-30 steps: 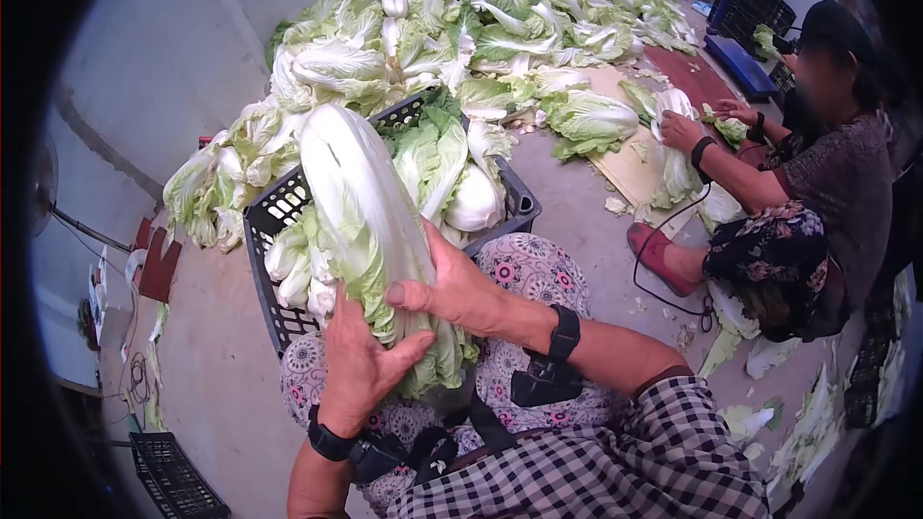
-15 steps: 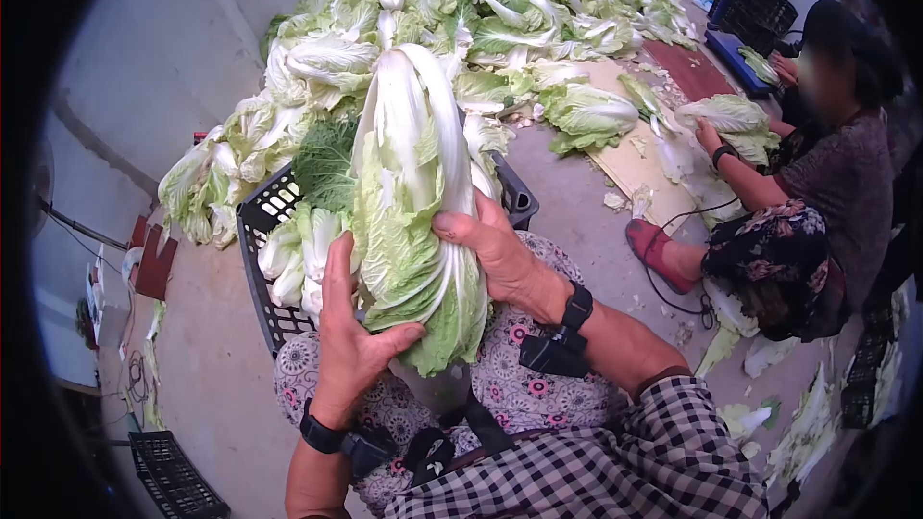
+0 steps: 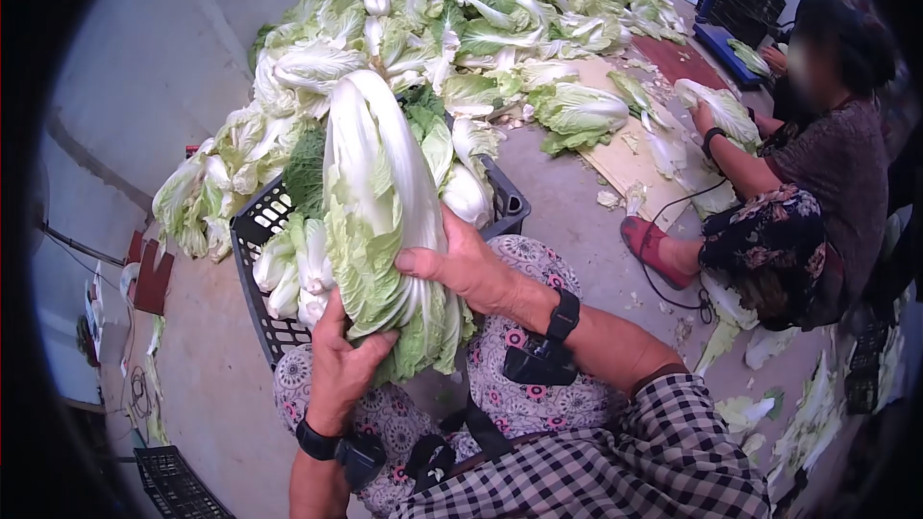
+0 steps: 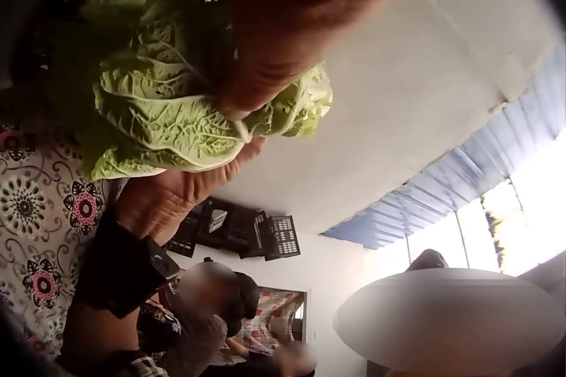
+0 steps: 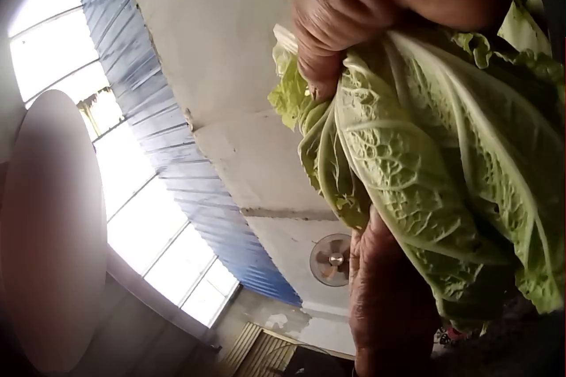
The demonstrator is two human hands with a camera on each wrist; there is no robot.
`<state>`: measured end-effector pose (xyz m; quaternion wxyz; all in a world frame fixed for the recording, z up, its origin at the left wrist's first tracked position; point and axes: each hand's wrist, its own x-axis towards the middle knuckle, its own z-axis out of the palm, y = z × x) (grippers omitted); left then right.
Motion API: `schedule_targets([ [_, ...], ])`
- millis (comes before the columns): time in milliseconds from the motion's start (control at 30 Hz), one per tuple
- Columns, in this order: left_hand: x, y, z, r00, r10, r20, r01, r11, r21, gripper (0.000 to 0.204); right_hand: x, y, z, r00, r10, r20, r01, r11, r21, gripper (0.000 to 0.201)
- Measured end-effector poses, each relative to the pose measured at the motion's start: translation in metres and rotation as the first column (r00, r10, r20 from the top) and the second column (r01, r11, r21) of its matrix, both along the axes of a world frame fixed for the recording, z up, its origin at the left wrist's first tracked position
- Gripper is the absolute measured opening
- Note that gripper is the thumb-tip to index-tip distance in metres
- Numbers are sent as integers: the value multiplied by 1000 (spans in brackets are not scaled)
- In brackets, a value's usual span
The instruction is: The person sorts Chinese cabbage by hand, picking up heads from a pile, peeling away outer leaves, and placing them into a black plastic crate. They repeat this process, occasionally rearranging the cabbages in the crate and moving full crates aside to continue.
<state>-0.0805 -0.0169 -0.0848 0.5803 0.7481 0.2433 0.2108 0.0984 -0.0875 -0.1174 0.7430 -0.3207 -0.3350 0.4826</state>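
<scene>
In the head view a large napa cabbage [image 3: 380, 202] stands tilted above my lap, its white base up and its leafy end toward me. My right hand [image 3: 476, 264] grips its right side, the thumb lying across the outer leaves. Low on its left side, my left hand [image 3: 348, 351] holds the leafy end with the thumb in front; its other fingers are partly hidden. The left wrist view shows the crinkled green leaves [image 4: 168, 103] of this cabbage close up. Behind it, a black plastic crate [image 3: 252, 231] holds several more cabbages [image 3: 468, 194].
A big heap of cabbages [image 3: 519, 14] lies along the wall. At right, another person [image 3: 836, 135] sits holding a cabbage [image 3: 716, 111] near a blue scale [image 3: 728, 56]. Loose leaves [image 3: 808, 432] litter the floor, and an empty black crate [image 3: 178, 482] sits at lower left.
The held cabbage swung upright and rotated between my hands, then leaned back left, showing different leaves. Both hands shifted along with it. The other person's cabbage has been lifted and turned.
</scene>
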Motion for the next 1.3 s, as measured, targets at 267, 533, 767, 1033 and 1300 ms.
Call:
schedule_targets([
  [267,14,-2,1,988,-154,19,147,969,196,84,24,-17,0,972,23,-232,-22,1000,5,71],
  [533,2,11,5,945,-314,91,308,949,72,67,39,-31,-15,933,144,-330,-158,987,-16,65],
  [767,7,10,-7,990,-54,129,34,988,152,46,41,-33,-23,873,188,-449,-197,980,27,67],
  [1033,4,10,-7,983,-178,-42,180,983,37,35,71,-38,-24,863,141,-485,-131,990,54,61],
  [1300,4,11,-10,980,-181,-84,180,984,-14,35,144,-59,-52,859,-229,-458,236,971,-43,46],
])
